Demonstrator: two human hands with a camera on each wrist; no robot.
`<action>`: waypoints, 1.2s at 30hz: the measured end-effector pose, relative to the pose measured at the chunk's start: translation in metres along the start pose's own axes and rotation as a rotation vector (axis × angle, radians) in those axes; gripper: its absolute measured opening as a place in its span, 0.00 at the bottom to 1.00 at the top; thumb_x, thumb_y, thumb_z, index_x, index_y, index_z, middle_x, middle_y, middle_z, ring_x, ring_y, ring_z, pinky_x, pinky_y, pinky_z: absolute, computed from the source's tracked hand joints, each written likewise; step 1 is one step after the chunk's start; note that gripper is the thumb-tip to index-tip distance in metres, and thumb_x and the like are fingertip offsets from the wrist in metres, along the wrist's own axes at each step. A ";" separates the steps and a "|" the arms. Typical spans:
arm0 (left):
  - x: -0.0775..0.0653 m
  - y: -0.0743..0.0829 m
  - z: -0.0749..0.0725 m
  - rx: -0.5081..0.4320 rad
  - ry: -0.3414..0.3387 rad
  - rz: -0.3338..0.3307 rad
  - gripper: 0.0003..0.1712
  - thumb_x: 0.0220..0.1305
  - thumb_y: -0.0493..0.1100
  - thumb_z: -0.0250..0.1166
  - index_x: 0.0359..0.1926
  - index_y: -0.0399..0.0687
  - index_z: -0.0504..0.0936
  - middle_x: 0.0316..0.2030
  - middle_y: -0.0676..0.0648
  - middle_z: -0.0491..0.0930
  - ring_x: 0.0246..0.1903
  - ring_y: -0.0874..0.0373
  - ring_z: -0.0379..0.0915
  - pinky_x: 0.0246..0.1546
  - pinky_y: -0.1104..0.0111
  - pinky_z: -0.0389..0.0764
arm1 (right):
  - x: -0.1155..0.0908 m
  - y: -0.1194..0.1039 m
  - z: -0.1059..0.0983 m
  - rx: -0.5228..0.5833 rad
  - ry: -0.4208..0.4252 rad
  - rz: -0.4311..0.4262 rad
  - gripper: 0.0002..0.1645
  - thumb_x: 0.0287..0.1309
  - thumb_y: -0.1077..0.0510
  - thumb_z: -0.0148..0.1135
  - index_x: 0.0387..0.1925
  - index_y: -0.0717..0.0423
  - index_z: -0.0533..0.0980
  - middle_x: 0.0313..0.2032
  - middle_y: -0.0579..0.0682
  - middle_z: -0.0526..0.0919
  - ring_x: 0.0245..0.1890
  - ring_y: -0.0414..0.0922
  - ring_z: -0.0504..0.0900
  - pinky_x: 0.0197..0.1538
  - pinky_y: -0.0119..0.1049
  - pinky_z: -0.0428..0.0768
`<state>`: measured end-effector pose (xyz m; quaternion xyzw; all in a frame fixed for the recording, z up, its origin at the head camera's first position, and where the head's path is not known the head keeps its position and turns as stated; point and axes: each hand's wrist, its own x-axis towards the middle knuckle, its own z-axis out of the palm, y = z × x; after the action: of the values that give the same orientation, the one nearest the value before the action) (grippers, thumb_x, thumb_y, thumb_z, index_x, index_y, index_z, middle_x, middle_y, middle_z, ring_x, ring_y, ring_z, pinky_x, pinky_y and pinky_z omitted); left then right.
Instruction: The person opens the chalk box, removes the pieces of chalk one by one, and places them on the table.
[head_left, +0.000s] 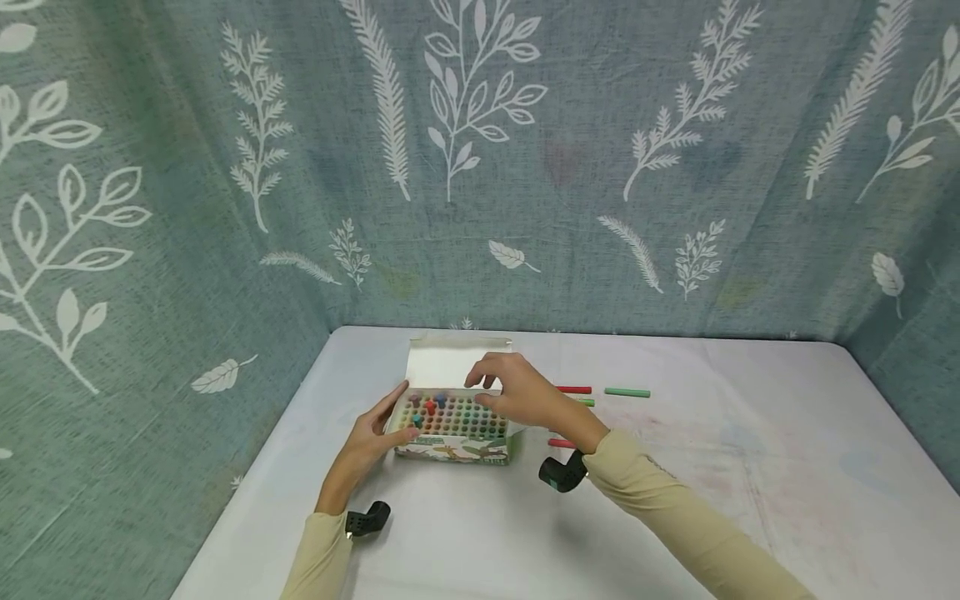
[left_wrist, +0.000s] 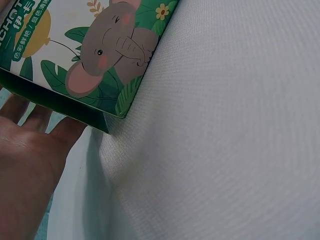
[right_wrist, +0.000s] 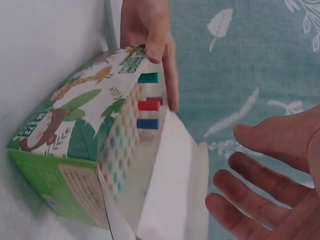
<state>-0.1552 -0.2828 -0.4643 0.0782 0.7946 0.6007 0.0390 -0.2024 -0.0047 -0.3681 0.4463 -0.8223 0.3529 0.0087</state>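
Head: right hand [head_left: 519, 390] above box [head_left: 453, 451]

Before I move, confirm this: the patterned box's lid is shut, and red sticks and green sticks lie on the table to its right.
Not quite: the lid of the box stands open, as the head view shows. Red sticks and green sticks do lie on the table to the box's right.

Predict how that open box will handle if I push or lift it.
The box looks long from side to side, so a sideways push would probably slide it, not tip it. Its raised lid looks like thin card and may flap. The coloured sticks poke up inside, so they might slip out if tilted.
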 end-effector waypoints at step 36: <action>0.008 -0.022 -0.003 -0.005 0.016 0.004 0.42 0.52 0.46 0.65 0.65 0.67 0.53 0.65 0.61 0.47 0.65 0.60 0.38 0.61 0.50 0.48 | 0.061 0.009 0.068 -0.234 -0.185 0.033 0.14 0.48 0.68 0.58 0.39 0.56 0.78 0.37 0.49 0.75 0.34 0.40 0.74 0.33 0.26 0.74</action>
<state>-0.1651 -0.2903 -0.4840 0.0749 0.7932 0.6035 0.0317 -0.2249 -0.0856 -0.4037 0.4592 -0.8624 0.2120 -0.0207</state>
